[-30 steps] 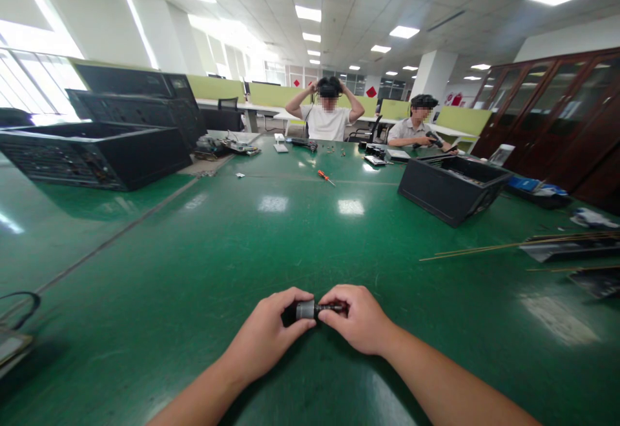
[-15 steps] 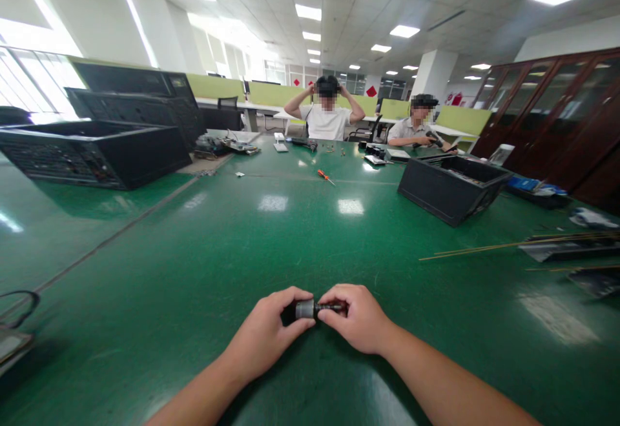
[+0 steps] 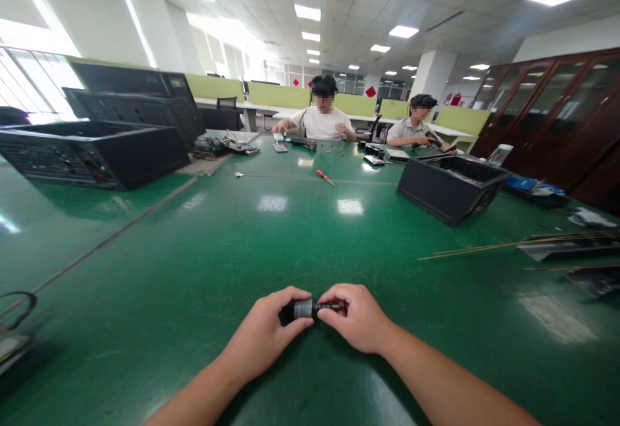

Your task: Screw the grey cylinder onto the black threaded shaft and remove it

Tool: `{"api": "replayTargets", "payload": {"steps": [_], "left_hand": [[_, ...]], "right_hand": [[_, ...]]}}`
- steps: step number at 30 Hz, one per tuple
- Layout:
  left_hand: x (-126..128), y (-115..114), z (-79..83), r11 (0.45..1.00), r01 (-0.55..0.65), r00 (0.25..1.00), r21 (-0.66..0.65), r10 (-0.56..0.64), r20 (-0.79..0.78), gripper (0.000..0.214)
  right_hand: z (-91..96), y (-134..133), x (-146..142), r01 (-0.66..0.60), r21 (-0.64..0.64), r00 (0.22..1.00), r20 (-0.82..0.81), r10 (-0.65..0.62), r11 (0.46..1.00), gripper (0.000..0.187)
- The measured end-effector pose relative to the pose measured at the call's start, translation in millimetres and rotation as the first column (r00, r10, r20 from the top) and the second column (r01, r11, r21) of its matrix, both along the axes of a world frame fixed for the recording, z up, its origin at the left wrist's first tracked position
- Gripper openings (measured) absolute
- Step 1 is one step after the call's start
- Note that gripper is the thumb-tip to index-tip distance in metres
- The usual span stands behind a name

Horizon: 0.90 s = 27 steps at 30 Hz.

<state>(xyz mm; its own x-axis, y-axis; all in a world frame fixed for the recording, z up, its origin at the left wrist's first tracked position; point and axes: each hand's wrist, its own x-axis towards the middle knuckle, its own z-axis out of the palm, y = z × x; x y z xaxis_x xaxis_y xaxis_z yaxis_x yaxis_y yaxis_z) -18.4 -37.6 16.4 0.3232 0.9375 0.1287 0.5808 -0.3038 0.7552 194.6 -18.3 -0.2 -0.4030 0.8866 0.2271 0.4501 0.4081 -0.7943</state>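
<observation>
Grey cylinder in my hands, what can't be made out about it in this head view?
Head view: the left end of the grey cylinder, covered by the grip of the left hand.
Head view: the far end of the dark shaft sticking out of it, hidden inside the right hand.
Head view: any markings or threads on either piece, too small and blurred to read.

Left hand [image 3: 264, 334], right hand [image 3: 361, 320], pinched together

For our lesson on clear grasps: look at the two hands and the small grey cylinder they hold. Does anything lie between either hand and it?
Nothing visible does. The left hand pinches the small grey cylinder directly; the right hand pinches its dark shaft, over the green table.
</observation>
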Motion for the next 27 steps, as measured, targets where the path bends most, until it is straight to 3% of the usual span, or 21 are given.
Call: {"api": "replayTargets", "payload": {"steps": [27], "left_hand": [[0.3,1.2,0.5,0.999,-0.046,0.999,0.019,0.045,0.009,0.025]], "right_hand": [[-4.5,0.2,0.6,0.015,-0.112,0.998,-0.051,-0.021,0.994,0.012]]}}
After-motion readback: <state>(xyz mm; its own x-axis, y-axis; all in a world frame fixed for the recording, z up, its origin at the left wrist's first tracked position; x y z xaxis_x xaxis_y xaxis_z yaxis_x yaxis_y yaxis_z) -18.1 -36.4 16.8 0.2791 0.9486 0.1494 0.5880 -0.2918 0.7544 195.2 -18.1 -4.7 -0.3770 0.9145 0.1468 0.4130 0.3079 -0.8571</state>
